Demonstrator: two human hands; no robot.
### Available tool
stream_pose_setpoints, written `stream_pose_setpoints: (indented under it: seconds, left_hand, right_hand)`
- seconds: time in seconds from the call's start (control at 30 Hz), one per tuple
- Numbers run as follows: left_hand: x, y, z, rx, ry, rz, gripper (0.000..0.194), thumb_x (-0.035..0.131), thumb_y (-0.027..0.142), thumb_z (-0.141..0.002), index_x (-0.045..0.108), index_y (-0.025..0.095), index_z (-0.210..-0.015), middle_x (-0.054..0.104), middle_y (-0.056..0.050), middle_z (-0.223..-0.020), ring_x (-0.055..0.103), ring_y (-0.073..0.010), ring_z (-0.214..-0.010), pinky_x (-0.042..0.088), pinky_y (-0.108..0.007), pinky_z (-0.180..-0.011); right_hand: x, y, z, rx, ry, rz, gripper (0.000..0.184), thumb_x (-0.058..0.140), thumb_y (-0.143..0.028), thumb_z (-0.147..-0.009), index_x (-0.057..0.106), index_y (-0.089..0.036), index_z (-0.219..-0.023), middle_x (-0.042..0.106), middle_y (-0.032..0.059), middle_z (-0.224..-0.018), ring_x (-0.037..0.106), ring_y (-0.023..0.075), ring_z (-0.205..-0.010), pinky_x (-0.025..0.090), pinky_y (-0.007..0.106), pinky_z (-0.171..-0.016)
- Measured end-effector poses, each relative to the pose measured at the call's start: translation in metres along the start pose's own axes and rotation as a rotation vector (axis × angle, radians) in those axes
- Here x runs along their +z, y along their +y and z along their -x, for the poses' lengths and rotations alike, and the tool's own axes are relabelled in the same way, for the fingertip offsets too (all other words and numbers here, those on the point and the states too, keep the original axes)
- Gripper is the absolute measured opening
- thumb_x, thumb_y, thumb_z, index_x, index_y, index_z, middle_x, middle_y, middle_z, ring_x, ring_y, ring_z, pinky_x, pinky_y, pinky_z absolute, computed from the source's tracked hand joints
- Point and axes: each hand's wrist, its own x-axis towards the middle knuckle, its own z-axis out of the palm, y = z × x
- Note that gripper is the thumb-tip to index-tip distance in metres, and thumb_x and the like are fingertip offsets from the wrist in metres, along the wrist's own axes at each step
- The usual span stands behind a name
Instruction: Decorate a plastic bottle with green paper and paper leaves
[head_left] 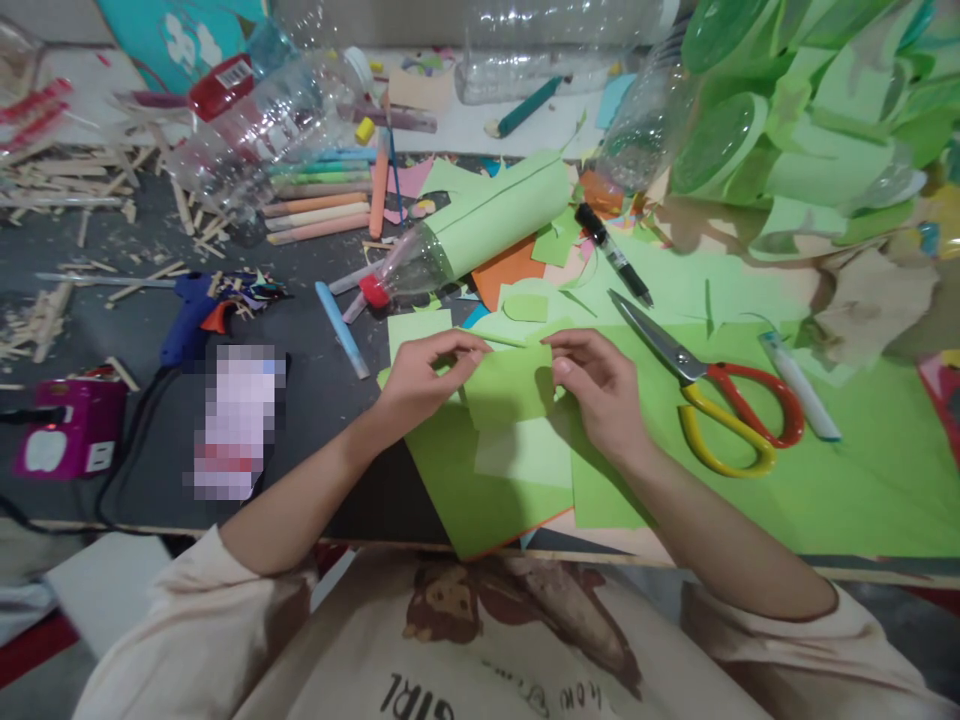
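A small rectangle of green paper is held up between my two hands, above larger green sheets. My left hand pinches its upper left corner between thumb and fingers. At the upper right edge, my right hand pinches it the same way. The paper's top edge looks folded or curled over. Just beyond lies a clear plastic bottle with a red cap, wrapped in light green paper. Right of my right hand are scissors with red and yellow handles, their blades together.
A blue glue gun, a phone and a purple box lie on the left. Behind are coloured pens, wood sticks and clear bottles. A black marker, a cutter and a green paper-covered bottle piece are right.
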Motion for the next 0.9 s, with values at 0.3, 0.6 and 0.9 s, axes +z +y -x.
stream_pose_setpoints:
  seconds: [0.3,0.6,0.9]
  left_hand:
    - [-0.0004,0.0015,0.0044,-0.049,-0.060,0.049,0.025,0.064,0.034,-0.078,0.068,0.022,-0.099,0.058,0.005,-0.058,0.053,-0.0102,-0.053,0.042,-0.021,-0.052]
    - [0.0008,0.0049,0.0031,-0.068,-0.049,0.216,0.020,0.066,0.035,-0.079,0.076,0.018,-0.085,0.076,-0.006,-0.093,0.070,-0.0172,-0.084,0.053,-0.023,-0.071]
    - [0.0009,0.0039,0.0070,0.062,-0.036,0.113,0.022,0.057,0.016,-0.079,0.079,0.020,-0.082,0.079,-0.002,-0.086,0.074,-0.0151,-0.082,0.056,-0.021,-0.076]
  right_hand:
    - [0.0038,0.0026,-0.0005,-0.019,-0.014,0.081,0.004,0.069,-0.022,-0.072,0.066,-0.022,-0.070,0.061,-0.0035,-0.061,0.049,0.0098,-0.052,0.039,0.023,-0.049]
    - [0.0013,-0.0008,-0.0044,0.009,-0.043,0.009,0.008,0.077,-0.027,-0.068,0.070,-0.022,-0.069,0.066,-0.0023,-0.064,0.055,0.0103,-0.057,0.045,0.024,-0.054]
    - [-0.0011,-0.0057,-0.0015,0.035,-0.104,0.029,0.035,0.074,-0.058,-0.069,0.073,-0.023,-0.068,0.070,0.0018,-0.067,0.060,0.0136,-0.059,0.049,0.027,-0.053]
